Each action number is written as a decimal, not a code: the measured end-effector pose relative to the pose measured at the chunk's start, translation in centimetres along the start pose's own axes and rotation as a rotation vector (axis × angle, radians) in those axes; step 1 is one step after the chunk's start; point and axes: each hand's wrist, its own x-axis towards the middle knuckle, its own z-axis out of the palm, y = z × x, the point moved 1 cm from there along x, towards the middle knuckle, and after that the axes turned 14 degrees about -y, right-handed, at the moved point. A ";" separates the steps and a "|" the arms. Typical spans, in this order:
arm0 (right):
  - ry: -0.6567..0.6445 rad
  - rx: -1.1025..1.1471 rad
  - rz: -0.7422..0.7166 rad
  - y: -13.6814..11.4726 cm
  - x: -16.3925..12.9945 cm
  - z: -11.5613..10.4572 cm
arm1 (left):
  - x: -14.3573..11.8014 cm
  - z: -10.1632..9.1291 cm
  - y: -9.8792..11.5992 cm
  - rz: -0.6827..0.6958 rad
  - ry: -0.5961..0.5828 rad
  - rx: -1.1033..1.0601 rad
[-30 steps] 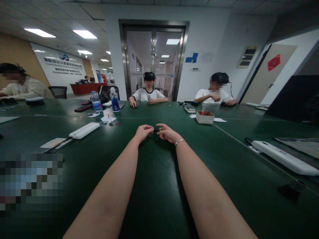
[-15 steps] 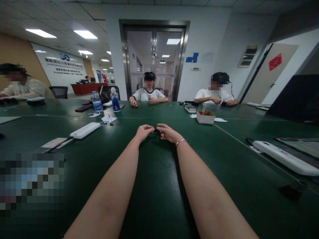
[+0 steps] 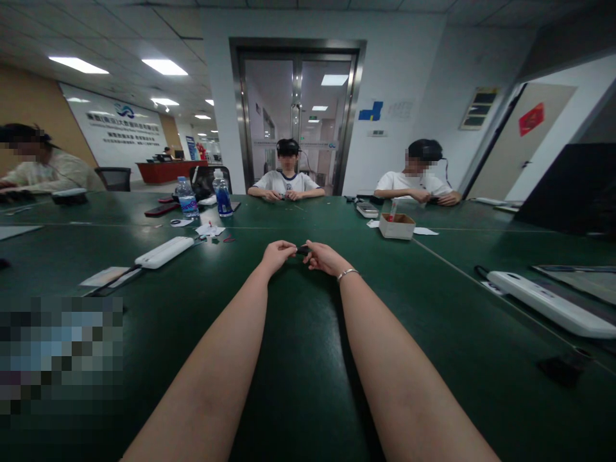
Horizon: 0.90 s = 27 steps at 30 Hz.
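Both arms reach forward over the dark green table (image 3: 308,359). Between my hands is a small black object (image 3: 303,250), too small to tell its kind. My left hand (image 3: 279,255) pinches its left end between thumb and fingers. From the other side, my right hand (image 3: 325,258) grips the right end with bent fingers, and a silver bracelet (image 3: 347,274) circles that wrist. The fingers cover part of the object.
White power strips lie left (image 3: 165,252) and right (image 3: 548,305). Two bottles (image 3: 222,192) stand back left, near paper scraps (image 3: 210,229). A small box (image 3: 397,226) sits back right. A dark brush-like item (image 3: 565,367) lies front right. Several people sit around the table.
My right hand's fingers have closed onto the black object from a more spread pose. My left hand has stayed put. The person opposite has brought their hands together.
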 end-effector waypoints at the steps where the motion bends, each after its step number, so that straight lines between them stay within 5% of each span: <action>1: 0.001 -0.007 -0.010 0.0 0.0 0.0 | 0.0 0.0 0.0 0.000 0.002 -0.004; 27: -0.006 0.041 -0.026 0.0 -0.1 -0.1 | 0.0 0.0 0.0 -0.019 -0.010 -0.026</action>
